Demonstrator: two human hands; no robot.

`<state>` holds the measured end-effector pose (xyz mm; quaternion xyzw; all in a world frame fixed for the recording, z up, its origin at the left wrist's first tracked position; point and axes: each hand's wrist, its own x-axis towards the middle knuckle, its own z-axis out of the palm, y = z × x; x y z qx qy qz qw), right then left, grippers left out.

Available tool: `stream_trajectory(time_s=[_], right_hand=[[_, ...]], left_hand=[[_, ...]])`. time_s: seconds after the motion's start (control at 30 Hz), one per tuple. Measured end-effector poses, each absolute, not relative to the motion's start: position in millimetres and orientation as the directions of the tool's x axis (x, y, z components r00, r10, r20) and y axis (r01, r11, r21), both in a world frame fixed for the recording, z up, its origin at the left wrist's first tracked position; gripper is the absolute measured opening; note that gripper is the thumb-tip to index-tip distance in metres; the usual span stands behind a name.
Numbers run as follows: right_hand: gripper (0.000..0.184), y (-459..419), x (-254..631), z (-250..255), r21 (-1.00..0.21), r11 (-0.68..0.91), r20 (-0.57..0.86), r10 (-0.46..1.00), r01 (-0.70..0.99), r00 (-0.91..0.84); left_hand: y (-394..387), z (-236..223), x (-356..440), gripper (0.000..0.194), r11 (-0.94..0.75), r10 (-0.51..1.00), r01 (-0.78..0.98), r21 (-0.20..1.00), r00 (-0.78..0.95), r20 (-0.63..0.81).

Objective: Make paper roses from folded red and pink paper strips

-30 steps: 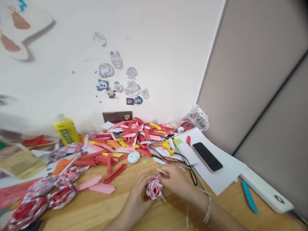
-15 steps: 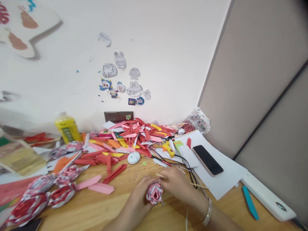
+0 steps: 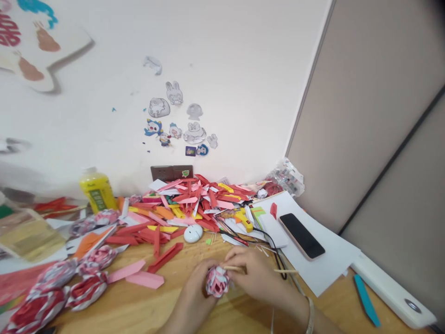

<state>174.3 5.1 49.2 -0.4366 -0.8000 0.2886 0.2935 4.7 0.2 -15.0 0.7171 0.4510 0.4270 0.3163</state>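
A pink and white folded-paper flower [image 3: 217, 282] is held by my left hand [image 3: 194, 292], its fingers curled round the flower's far side. My right hand [image 3: 253, 274] pinches a thin wooden stick [image 3: 233, 268], whose tip reaches the flower's upper right edge. The stick's other end [image 3: 285, 271] comes out to the right behind the hand. A bracelet [image 3: 310, 315] circles my right wrist. Strips of pink paper [image 3: 144, 279] and a folded red strip [image 3: 165, 258] lie left of my hands. Finished-looking red and white paper flowers [image 3: 88, 290] rest farther left.
Behind the hands is a heap of folded paper strips [image 3: 194, 199]. A yellow glue gun [image 3: 243, 219] with a black cord lies at its right. Nearby are a white round case [image 3: 193, 233], a phone [image 3: 301, 235] on white paper, a teal tool [image 3: 366, 300] and a yellow bottle [image 3: 98, 190].
The flower has shifted slightly left, and its opening is tilted differently. The stick in my right hand now lies lower, with its tip against the flower's edge. The view has tipped slightly upward.
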Motion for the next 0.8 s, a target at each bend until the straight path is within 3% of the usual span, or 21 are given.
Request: stream_trajectory(time_s=[0.17,0.5,0.8], right_hand=[[0.028,5,173,49,-0.755,0.396,0.228,0.906,0.523,-0.357],[0.028,7,169,41,-0.824,0.448,0.287,0.857,0.345,-0.428],[0.022,16,176,42,-0.884,0.255,0.116,0.932,0.391,-0.344]], left_hand=[[7,-26,1,0.05,-0.349,0.937,0.337,0.875,0.139,0.32],[5,-24,1,0.039,-0.404,0.912,0.296,0.866,0.2,0.357],[2,-22,1,0.036,-0.32,0.919,0.169,0.932,0.294,0.262]])
